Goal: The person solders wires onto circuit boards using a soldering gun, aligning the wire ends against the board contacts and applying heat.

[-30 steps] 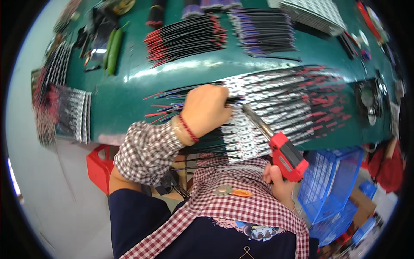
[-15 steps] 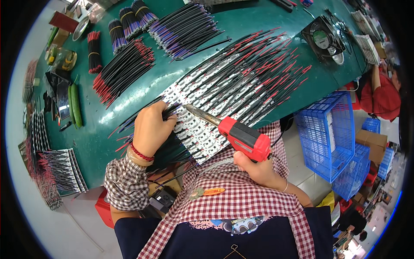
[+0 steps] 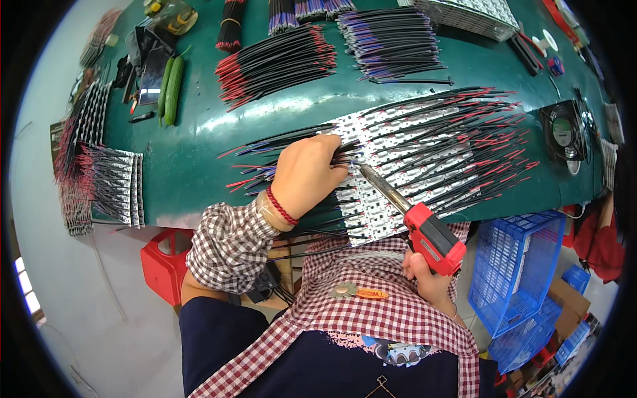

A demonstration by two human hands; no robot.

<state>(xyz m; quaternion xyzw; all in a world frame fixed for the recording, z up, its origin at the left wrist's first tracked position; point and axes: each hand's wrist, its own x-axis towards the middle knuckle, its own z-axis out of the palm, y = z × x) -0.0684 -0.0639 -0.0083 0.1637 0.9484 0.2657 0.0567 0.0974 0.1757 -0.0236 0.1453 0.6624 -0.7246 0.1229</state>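
The left hand (image 3: 306, 174) is closed on a few dark wires (image 3: 346, 156), holding their ends at the white circuit-board panel (image 3: 371, 211). At about half past four from it, the right hand (image 3: 430, 277) grips the handle of a red-and-black soldering tool (image 3: 434, 240), whose metal tip points toward ten o'clock, close by the left fingers. The panel lies on the green surface (image 3: 178, 162), rows of black, red-ended wires (image 3: 494, 142) running off toward three o'clock. Taken from the panel, a spread of red-ended wires (image 3: 279, 63) lies at ten o'clock, purple-ended wires (image 3: 391, 46) at twelve, a black fan (image 3: 563, 131) near three, and two green cucumbers (image 3: 174, 91) toward half past nine. Below the surface, a blue crate (image 3: 514, 268) stands between four and five o'clock and a red stool (image 3: 161, 270) at eight.
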